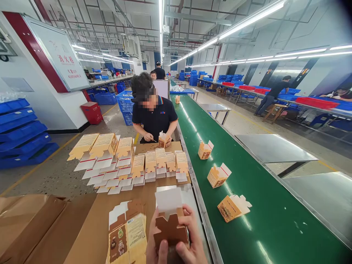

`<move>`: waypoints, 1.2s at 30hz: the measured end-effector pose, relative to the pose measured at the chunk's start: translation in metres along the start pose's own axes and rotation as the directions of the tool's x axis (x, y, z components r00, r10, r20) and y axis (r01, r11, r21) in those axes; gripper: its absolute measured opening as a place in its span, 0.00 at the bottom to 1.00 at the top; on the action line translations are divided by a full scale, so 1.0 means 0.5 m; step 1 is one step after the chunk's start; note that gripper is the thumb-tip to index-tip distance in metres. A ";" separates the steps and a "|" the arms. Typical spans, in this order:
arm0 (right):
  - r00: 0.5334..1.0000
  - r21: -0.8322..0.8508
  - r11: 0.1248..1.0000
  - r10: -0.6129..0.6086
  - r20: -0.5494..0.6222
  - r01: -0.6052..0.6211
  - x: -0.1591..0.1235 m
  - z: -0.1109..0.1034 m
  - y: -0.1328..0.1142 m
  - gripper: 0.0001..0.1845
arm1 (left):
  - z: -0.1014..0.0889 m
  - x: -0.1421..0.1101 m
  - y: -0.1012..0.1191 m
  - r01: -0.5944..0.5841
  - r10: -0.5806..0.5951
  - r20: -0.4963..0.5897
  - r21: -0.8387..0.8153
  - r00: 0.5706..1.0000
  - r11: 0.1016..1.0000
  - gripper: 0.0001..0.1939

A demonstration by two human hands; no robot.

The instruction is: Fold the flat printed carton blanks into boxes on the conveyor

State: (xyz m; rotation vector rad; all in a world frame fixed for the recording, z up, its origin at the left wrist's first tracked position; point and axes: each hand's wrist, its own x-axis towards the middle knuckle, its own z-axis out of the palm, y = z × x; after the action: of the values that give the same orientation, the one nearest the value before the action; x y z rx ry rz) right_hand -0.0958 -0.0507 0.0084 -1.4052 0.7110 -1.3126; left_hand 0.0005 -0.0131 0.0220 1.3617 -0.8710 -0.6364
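Between my two hands is a small cardboard box, brown on the side toward me, with a white flap standing up at its far end. My left hand grips its left side, the thumb on the near face. From the right, my right hand wraps round it, thumb low and fingers over the far edge. Left of my hands lie flat unfolded cartons in a pile, printed in brown and yellow. Beyond them, folded boxes stand stacked in rows with white flaps sticking out.
A green conveyor belt runs along my right, carrying several open boxes. Across the table a co-worker holds a box and a thin tool. Large brown cardboard lies at left; blue crates are stacked beyond.
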 end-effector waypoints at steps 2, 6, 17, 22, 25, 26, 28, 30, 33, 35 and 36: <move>0.995 0.001 0.997 0.080 -0.064 -0.080 -0.010 0.007 0.004 0.18 | 0.007 0.001 0.005 0.050 -0.049 0.031 -0.048 0.998 0.998 0.25; 0.975 0.100 0.974 0.212 -0.064 -0.205 -0.018 0.007 0.009 0.16 | 0.020 0.006 -0.005 0.107 -0.111 -0.029 -0.116 0.993 0.987 0.15; 0.915 -0.164 0.906 0.401 0.033 -0.391 0.014 -0.027 0.010 0.12 | 0.007 0.046 -0.082 0.110 -0.143 0.145 0.213 0.979 0.971 0.19; 0.827 0.157 0.825 0.495 0.266 -0.544 -0.033 -0.038 0.073 0.48 | 0.002 0.085 -0.083 0.333 -0.325 -0.074 0.136 0.943 0.933 0.22; 0.756 0.158 0.743 0.653 0.037 -0.650 -0.001 -0.056 0.119 0.38 | -0.034 0.107 -0.110 0.401 -0.396 -0.068 0.225 0.916 0.888 0.23; 0.744 0.137 0.741 0.667 -0.042 -0.657 0.029 -0.065 0.129 0.35 | -0.051 0.113 -0.124 0.423 -0.416 -0.085 0.268 0.906 0.866 0.24; 0.759 0.098 0.770 0.638 -0.130 -0.631 0.113 -0.084 0.144 0.29 | -0.092 0.122 -0.155 0.455 -0.436 -0.140 0.377 0.889 0.807 0.25; 0.793 0.063 0.811 0.583 -0.175 -0.582 0.212 -0.099 0.154 0.26 | -0.136 0.130 -0.188 0.480 -0.432 -0.218 0.497 0.875 0.723 0.27; 0.829 -0.011 0.845 0.522 -0.200 -0.535 0.346 -0.106 0.175 0.24 | -0.199 0.136 -0.235 0.559 -0.432 -0.361 0.614 0.826 0.557 0.36; 0.847 -0.076 0.857 0.486 -0.213 -0.510 0.405 -0.104 0.195 0.22 | -0.234 0.136 -0.262 0.623 -0.460 -0.431 0.634 0.776 0.457 0.45; 0.857 -0.112 0.861 0.465 -0.224 -0.497 0.423 -0.102 0.205 0.21 | -0.249 0.136 -0.273 0.646 -0.477 -0.451 0.639 0.755 0.418 0.48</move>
State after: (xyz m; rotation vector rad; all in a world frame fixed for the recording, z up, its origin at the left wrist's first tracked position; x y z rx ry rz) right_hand -0.0740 -0.2880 -0.0237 -1.1307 1.2405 -1.0051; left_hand 0.1542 -0.0167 -0.1010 2.5548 -0.4750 -0.6298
